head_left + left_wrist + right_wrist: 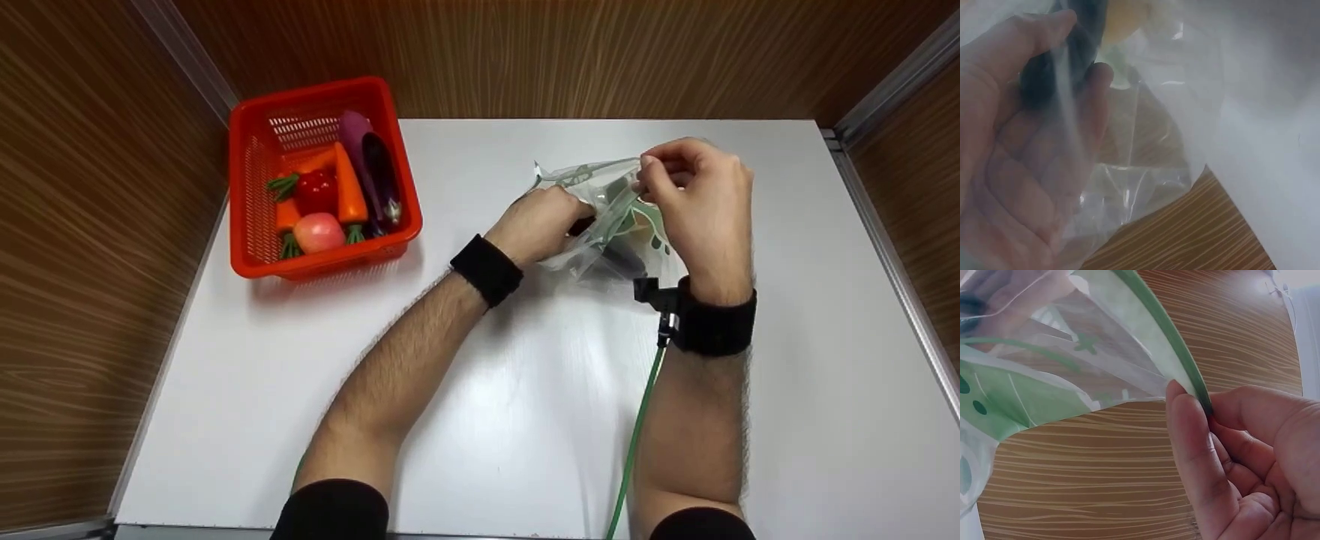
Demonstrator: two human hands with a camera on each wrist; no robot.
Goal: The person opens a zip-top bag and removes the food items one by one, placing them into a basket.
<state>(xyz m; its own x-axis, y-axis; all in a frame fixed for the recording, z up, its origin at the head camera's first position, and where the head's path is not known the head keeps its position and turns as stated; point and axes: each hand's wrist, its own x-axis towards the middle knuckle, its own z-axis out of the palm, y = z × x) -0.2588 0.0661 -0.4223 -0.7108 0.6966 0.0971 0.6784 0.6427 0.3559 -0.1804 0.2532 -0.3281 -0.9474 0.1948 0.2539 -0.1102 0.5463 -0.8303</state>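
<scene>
A clear zip bag with green print (630, 214) is held up over the table, its mouth towards the left. My right hand (701, 202) pinches the green-edged rim (1185, 360) between thumb and forefinger. My left hand (541, 223) reaches into the mouth and grips a dark eggplant (1064, 62) by its rounded end, thumb on one side and fingers on the other. Through the plastic the rest of the eggplant looks greyish and blurred. A yellowish thing (1123, 22) shows beyond it in the left wrist view; its kind cannot be made out.
At the back left of the white table (465, 375) stands a red plastic basket (405, 240) with carrots, a red pepper, a pink round fruit and two eggplants. Wood-grain panels (525, 60) enclose the back and sides. A green cable (637, 435) runs along the right forearm.
</scene>
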